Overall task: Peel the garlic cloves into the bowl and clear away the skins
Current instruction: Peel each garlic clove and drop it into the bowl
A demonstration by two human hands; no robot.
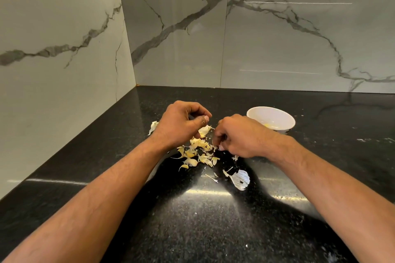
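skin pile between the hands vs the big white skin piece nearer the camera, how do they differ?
The skin pile is many small yellowish scraps heaped together; the white skin piece is one larger flake, paler, almost pure white. The pile lies between the left hand and the right hand, whose fingers reach its edge; the white piece lies alone, nearer the camera, untouched. Both rest on the black counter, outside the bowl.

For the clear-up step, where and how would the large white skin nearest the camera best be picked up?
Judging by its pose, pinch the large white skin at its ragged near edge, coming from above on the camera side. It looks thin and lies flat on the black counter, apart from the heaped skins, so a fingertip pinch suits it.
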